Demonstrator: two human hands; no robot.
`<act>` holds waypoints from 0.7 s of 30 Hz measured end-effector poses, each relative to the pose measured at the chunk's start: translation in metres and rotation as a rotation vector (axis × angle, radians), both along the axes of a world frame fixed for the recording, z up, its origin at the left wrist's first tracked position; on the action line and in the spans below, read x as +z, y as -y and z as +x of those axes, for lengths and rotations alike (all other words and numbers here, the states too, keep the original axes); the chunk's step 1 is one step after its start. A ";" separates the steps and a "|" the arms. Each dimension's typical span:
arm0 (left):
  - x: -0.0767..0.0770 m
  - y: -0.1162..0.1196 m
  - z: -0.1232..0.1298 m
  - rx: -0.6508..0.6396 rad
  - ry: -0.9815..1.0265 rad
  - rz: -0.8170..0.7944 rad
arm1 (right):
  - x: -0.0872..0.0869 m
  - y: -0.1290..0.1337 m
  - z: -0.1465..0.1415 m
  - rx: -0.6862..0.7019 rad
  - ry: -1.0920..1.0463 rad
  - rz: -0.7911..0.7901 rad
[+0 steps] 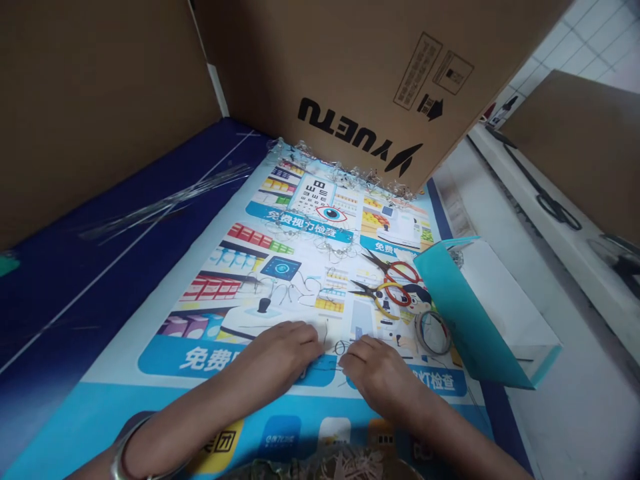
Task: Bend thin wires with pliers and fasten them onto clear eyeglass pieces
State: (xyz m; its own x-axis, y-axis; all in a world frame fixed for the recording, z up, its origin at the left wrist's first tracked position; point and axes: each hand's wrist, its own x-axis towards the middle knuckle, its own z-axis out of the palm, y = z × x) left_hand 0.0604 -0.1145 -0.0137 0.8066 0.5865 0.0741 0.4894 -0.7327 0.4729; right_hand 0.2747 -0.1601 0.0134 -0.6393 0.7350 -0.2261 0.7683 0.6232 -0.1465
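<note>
My left hand (294,348) is closed in a pinch low over the printed poster sheet (320,400). Just right of it, my right hand (377,370) also has its fingers drawn together. A thin dark wire (341,347) with a small loop shows in the gap between them, reaching both sets of fingertips; the pinch points themselves are mostly hidden. Beyond my right hand lie red-handled scissors (404,270) and yellow-and-red-handled scissors (393,297), blades pointing left. A roll of tape (433,332) rests to their right.
Wire pieces with clear beads (340,250) lie farther up the sheet, several more along the big cardboard box (320,53). An open teal box (480,313) stands at right. Plastic strips (170,203) lie at left. A container of pale bits (345,463) is at the near edge.
</note>
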 end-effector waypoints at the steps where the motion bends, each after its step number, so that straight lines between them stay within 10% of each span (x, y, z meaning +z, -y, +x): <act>1: -0.001 0.000 0.000 0.001 -0.004 -0.005 | -0.002 0.000 0.001 -0.005 -0.003 -0.006; 8: 0.001 0.000 -0.002 0.030 0.094 -0.110 | 0.001 0.001 0.000 -0.237 -0.268 -0.105; 14: 0.009 0.005 0.004 0.209 0.414 -0.572 | 0.011 -0.008 -0.012 -0.585 -0.656 -0.317; 21: 0.011 0.005 0.005 0.480 0.661 -0.909 | 0.009 -0.022 -0.034 -0.649 -0.787 -0.376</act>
